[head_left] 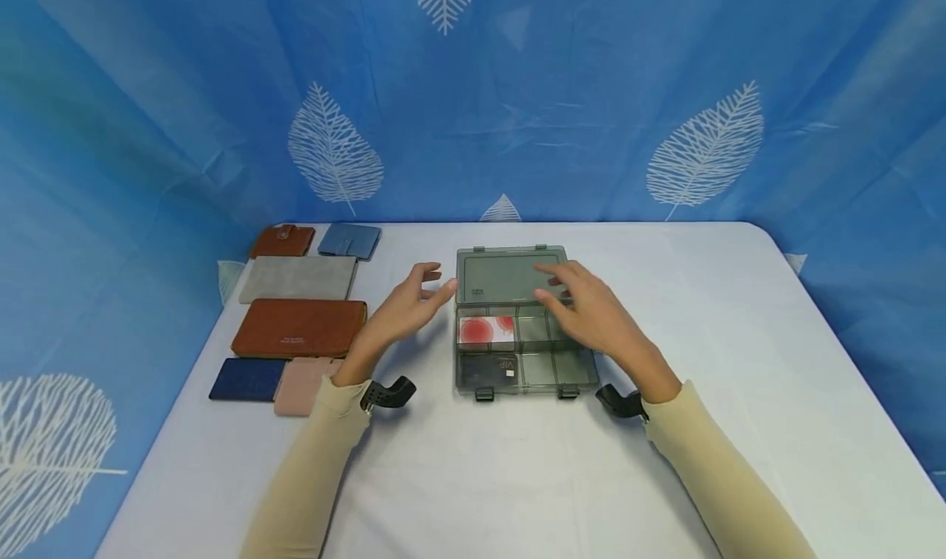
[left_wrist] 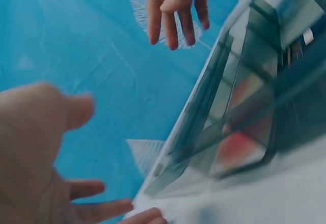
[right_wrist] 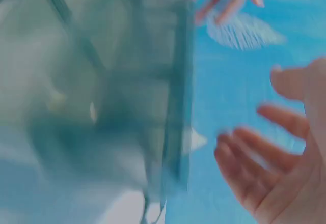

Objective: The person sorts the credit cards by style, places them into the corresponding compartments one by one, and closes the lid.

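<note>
A translucent grey-green compartment box (head_left: pixel 539 370) stands on the white table with its lid (head_left: pixel 502 278) folded back. In its left compartments lie a white card with red circles (head_left: pixel 486 330) and a black card marked VIP (head_left: pixel 488 372). My left hand (head_left: pixel 409 303) hovers just left of the box, fingers loosely bent, holding nothing. Over the right side of the lid hangs my right hand (head_left: pixel 591 309), thumb and fingers apart with nothing between them. Both wrist views show the hands (left_wrist: pixel 41 147) (right_wrist: pixel 280 158) beside the box, which is blurred there.
Wallets lie at the table's left: a small brown one (head_left: pixel 283 240), a blue one (head_left: pixel 351 240), a long grey one (head_left: pixel 299 278), a large brown one (head_left: pixel 299 327), a navy one (head_left: pixel 247 378) and a pink one (head_left: pixel 301 387). A blue leaf-patterned cloth (head_left: pixel 517 132) hangs behind.
</note>
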Demonstrator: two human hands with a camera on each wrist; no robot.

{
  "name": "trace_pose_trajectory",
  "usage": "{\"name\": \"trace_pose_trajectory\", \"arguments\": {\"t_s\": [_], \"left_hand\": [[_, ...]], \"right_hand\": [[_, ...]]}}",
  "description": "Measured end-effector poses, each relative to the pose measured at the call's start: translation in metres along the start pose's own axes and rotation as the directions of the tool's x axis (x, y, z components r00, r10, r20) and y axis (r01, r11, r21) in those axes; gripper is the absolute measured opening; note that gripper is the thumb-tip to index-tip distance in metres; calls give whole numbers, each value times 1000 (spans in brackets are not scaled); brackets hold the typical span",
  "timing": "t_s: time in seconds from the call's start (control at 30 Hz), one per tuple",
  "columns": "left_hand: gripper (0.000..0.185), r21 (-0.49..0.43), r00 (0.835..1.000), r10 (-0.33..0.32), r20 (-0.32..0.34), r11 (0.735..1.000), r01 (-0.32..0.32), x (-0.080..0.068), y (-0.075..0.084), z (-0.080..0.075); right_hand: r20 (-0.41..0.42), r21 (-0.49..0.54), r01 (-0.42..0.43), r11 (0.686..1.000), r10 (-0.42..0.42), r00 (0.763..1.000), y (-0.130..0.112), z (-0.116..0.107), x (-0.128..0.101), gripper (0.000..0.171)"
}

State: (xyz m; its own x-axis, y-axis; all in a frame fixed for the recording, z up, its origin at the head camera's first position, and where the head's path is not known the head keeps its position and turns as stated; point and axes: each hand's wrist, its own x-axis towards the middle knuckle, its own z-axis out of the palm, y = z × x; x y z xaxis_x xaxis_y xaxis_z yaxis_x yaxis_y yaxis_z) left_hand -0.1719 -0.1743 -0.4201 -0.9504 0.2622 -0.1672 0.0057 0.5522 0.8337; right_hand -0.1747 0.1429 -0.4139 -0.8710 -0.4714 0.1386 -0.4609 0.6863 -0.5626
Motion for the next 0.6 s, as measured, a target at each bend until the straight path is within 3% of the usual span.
{"name": "trace_pose_trajectory", "arguments": {"t_s": [0.07, 0.17, 0.23, 0.33, 0.5, 0.6], "left_hand": [[79, -114, 997, -64, -38, 992, 60, 7, 0, 5], [75, -302, 988, -137, -63, 947, 112, 17, -4, 13], [71, -395, 982, -176, -74, 909, 133, 20, -6, 17], [68, -536, 975, -210, -68, 832, 141, 24, -9, 22], [68, -690, 973, -229, -31, 709, 145, 27, -11, 30], [68, -749, 979, -206, -8, 649, 131, 29, -12, 31]], "right_hand": [[8, 106, -86, 991, 86, 996, 13, -8, 2, 64], [68, 229, -213, 950, 203, 977, 32, -12, 4, 72], [109, 319, -287, 903, 266, 958, 41, -12, 6, 74], [162, 442, -370, 817, 333, 929, 51, -8, 8, 74], [219, 633, -412, 655, 359, 908, 61, -4, 9, 75], [242, 696, -415, 586, 353, 904, 65, -2, 9, 73]]}}
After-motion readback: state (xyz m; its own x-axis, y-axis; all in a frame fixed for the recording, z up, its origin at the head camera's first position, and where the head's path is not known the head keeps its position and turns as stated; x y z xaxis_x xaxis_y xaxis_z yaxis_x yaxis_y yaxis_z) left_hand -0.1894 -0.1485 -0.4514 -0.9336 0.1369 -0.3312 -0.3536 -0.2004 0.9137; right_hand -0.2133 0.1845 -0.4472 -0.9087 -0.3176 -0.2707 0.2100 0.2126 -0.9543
